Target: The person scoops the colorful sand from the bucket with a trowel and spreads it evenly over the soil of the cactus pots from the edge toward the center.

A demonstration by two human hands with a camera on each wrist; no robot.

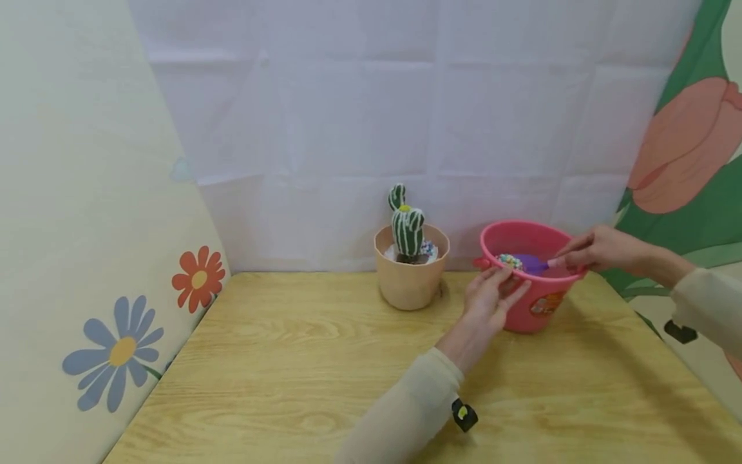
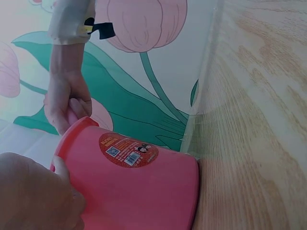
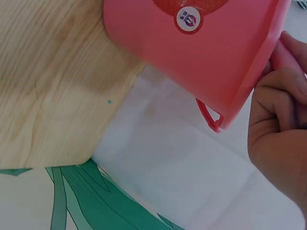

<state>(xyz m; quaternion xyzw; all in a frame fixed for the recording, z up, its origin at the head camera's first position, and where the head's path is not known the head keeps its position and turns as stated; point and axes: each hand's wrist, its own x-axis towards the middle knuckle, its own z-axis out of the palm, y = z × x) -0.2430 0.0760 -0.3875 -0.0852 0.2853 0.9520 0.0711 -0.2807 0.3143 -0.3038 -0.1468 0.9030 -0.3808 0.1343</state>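
Note:
On the right of the table stands a pink bucket [image 1: 524, 316], upright, with an oval label on its side. My left hand [image 1: 485, 298] grips its near rim, fingertips over the edge and thumb against the outer wall. My right hand [image 1: 599, 250] holds the pink handle [image 3: 287, 57] of a toy shovel at the right side of the rim. The shovel's purple blade [image 1: 532, 264] lies inside the bucket's mouth. Small multicoloured beads [image 1: 510, 260] show at the blade's left end; how deep they go is hidden by the bucket wall.
Left of the bucket stands a peach flowerpot [image 1: 408, 287] with a green, white-striped cactus [image 1: 408, 232] and some coloured beads in it. A white cloth [image 1: 324, 129] hangs behind the wooden table [image 1: 301, 380]. Flower-patterned walls border both sides.

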